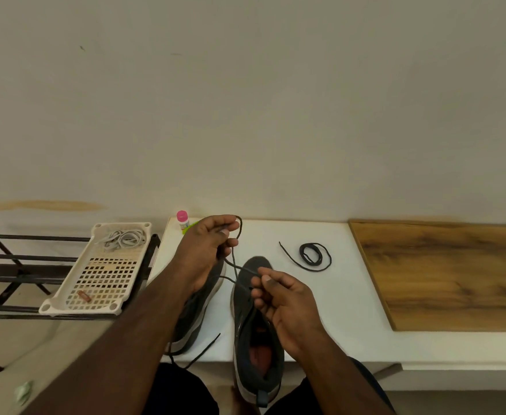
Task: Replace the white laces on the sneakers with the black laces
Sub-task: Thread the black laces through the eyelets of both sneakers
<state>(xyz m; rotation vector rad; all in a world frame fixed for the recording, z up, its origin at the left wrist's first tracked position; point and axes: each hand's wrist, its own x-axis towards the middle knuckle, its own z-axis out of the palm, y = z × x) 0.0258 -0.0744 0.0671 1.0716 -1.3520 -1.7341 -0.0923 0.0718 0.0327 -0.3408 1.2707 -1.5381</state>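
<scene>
Two dark grey sneakers lie on a white table. The right sneaker points away from me, its heel hanging over the front edge. The left sneaker is mostly hidden under my left forearm. My left hand is raised near the toes and pinches a black lace that loops above its fingers and runs down to the right sneaker. My right hand pinches the same lace over the right sneaker's front eyelets. A second black lace lies coiled on the table to the right. White laces sit in a cream tray.
The perforated cream tray rests on a black metal rack at the left. A small bottle with a pink cap stands at the table's back edge by the wall. A wooden board covers the table's right side.
</scene>
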